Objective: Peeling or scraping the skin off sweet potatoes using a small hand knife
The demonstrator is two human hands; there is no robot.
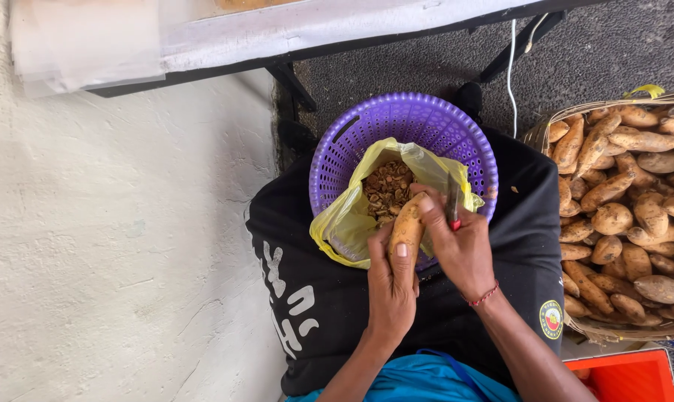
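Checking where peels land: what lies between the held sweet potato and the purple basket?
Head view: a yellow plastic bag of peelings lines the purple basket, under the sweet potato.

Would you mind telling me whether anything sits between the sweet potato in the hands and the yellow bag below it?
Nothing visible does. The left hand and right hand hold the sweet potato right over the open yellow bag, which lines the purple basket.

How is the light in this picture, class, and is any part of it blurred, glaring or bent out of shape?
Head view: soft, even daylight, with no hard shadows; the pale wall on the left is bright but not blown out; the left hand, the right hand and the sweet potato are sharp; the bench edge along the top slants and bows slightly from the wide lens.
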